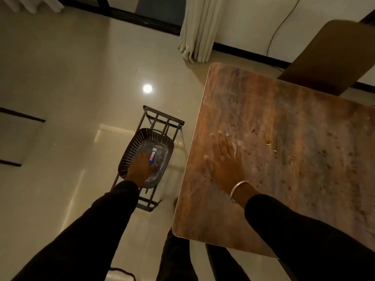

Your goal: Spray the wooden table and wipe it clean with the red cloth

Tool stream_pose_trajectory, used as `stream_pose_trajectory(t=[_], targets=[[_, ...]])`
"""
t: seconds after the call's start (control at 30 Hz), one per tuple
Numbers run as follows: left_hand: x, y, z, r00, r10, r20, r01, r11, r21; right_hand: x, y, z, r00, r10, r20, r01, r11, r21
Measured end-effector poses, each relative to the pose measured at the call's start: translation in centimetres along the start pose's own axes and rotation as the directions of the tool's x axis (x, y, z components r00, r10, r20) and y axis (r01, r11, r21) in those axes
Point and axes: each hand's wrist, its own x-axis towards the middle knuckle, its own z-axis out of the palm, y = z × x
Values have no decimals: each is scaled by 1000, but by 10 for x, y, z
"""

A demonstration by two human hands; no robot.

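Head view: left hand (142, 168) fingers reach round the spray bottle (152, 156) in a basket (129, 151). Right hand (225, 163) rests flat, fingers straight, on the counter (284, 138). A loose hold could drop the bottle.

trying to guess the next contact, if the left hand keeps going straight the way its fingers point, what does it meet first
The left hand reaches down into the dark basket, fingers pointing at the blue and orange bottle lying there. It would likely meet that bottle first; it may already be touching it, since depth is unclear.
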Motion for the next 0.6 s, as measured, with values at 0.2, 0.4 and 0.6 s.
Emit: stream_pose_trajectory(t=[0.2, 0.4, 0.6], targets=[[12, -5, 20, 996, -81, -30, 81, 997, 19, -1, 8, 9, 1000, 15, 21, -15, 1000, -2], [-1, -1, 9, 988, -25, -153, 3, 990, -142, -3, -6, -1, 999, -10, 37, 11, 1000, -18], [-45, 34, -35, 836, 255, -485, -329, 941, -73, -6, -20, -36, 1000, -24, 12, 25, 999, -31]])
